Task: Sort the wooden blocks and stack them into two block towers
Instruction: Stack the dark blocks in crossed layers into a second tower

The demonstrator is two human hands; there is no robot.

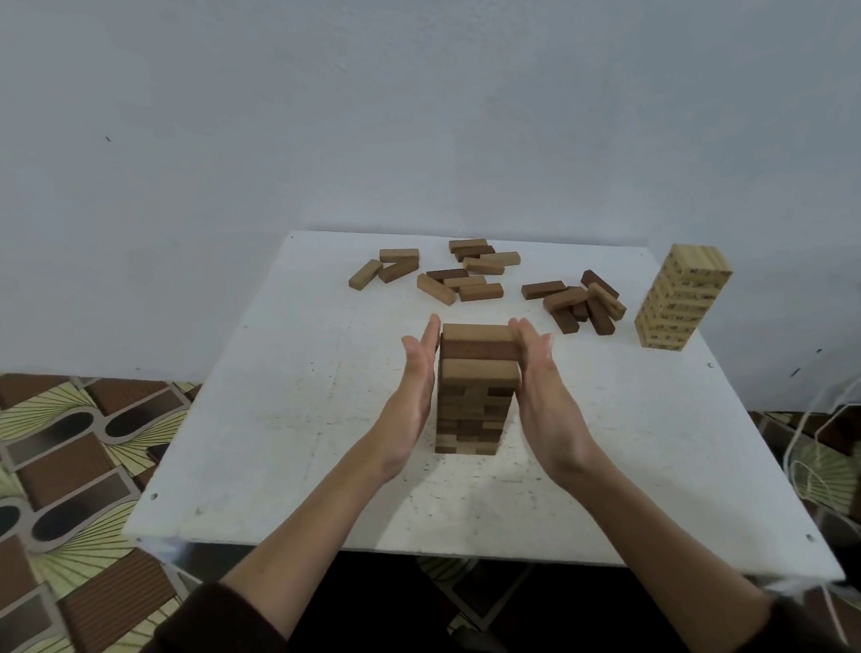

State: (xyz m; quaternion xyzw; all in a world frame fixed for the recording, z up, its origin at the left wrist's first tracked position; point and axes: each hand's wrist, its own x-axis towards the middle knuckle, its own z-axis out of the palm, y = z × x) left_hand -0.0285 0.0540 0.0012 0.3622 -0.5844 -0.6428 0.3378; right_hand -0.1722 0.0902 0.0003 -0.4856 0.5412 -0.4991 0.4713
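A tower of mixed light and dark brown blocks [474, 389] stands at the middle of the white table [282, 430]. My left hand [412, 379] lies flat against the tower's left side, fingers straight. On the other side my right hand [543, 374] is held flat at the tower's top layers, fingers straight too. A second, pale printed block tower [681, 296] stands at the table's right edge. Loose brown blocks lie behind: a small group at the back left [388, 268], a pile at the back middle [471, 276] and a darker pile [578, 301] right of the tower.
A grey wall rises right behind the table. Patterned brown and green floor shows on both sides. White cords [808, 441] hang by the table's right edge. Bare table surface lies left of the middle tower and in front of it.
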